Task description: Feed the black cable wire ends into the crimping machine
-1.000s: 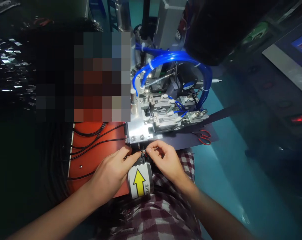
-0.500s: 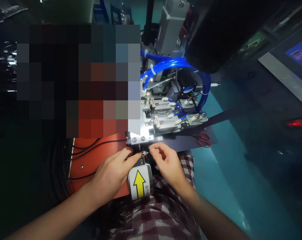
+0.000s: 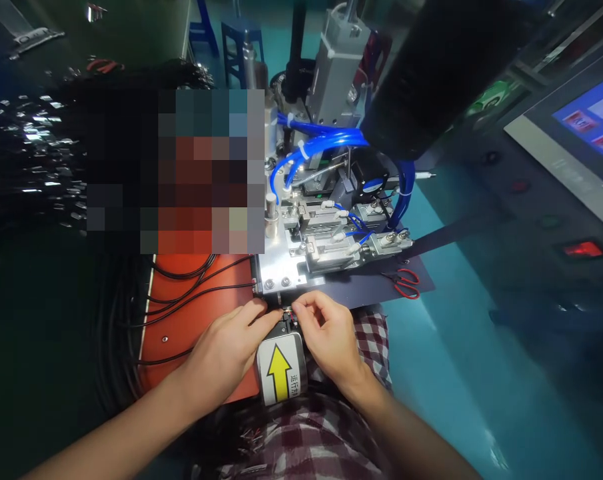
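At the front edge of the metal machine plate (image 3: 280, 263), my left hand (image 3: 231, 340) has its thumb and forefinger at a small part with thin coloured wires (image 3: 288, 311). My right hand (image 3: 328, 330) is on the other side of it, thumb and forefinger pinched at the wires. The wire ends between the fingertips are too small to make out. Just below the fingertips sits a black fixture (image 3: 287, 325). Nearer to me is a white cover with a yellow arrow (image 3: 279, 373).
Black cables (image 3: 196, 293) cross the orange surface (image 3: 181, 340) on the left. Blue air tubes (image 3: 331, 140) arch over metal cylinders (image 3: 331, 250). Red-handled scissors (image 3: 407, 283) lie on the dark board at right. A screen panel (image 3: 591, 127) stands far right.
My right hand has moved slightly left, its fingertips closer to the left ones and the small part. My left hand has hardly moved. The camera view has shifted a little.
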### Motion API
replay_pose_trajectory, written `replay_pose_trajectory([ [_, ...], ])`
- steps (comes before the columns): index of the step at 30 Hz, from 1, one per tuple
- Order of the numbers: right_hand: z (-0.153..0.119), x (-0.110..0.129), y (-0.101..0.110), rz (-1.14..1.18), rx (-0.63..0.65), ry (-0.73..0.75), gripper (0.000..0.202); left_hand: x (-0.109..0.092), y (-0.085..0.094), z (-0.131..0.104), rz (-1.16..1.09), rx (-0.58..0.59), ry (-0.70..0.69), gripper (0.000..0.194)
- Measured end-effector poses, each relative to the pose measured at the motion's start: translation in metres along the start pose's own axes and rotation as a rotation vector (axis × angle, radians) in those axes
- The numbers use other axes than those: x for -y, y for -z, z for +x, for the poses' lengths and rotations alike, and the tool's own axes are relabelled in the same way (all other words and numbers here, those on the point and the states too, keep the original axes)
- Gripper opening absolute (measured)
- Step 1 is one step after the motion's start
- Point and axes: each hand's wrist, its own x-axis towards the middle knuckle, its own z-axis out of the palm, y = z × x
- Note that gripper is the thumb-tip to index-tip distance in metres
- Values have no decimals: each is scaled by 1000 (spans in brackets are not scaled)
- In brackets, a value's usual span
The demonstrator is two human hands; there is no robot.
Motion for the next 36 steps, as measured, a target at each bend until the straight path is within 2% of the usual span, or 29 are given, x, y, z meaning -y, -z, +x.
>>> replay_pose_trajectory([
  [4, 5, -2, 1, 117, 64, -106, 19, 1, 0, 1, -52, 24, 8, 31],
  [10, 20, -14, 1, 567, 319, -407, 25, 0, 2, 0, 42, 51, -43, 29],
  [12, 20, -17, 2, 611, 319, -429, 28, -1, 4, 0, 68, 71, -52, 30],
  [16, 8, -16, 4, 596, 173, -399, 27, -1, 7, 2, 65, 77, -50, 32],
  [21, -9, -3, 1, 518, 222, -386, 24, 0, 6, 2, 31, 73, -21, 30],
  [23, -11, 3, 2, 353, 160, -303, 20, 1, 6, 2, 13, 78, -14, 29],
  [26, -10, 9, 6, 16, 51, -52, 19, 2, 4, 2, 11, 86, -10, 28],
  [28, -6, 9, 9, -56, 35, 21, 19, 2, 4, 2, 10, 88, -12, 28],
  [30, 0, 4, 9, 100, 107, -69, 19, 2, 4, 1, 5, 89, -17, 29],
  [33, 7, -8, 6, 493, 294, -298, 20, 2, 5, 1, 8, 99, -12, 29],
  [36, 9, -19, 3, 646, 331, -365, 23, 1, 6, 1, 6, 115, 6, 28],
])
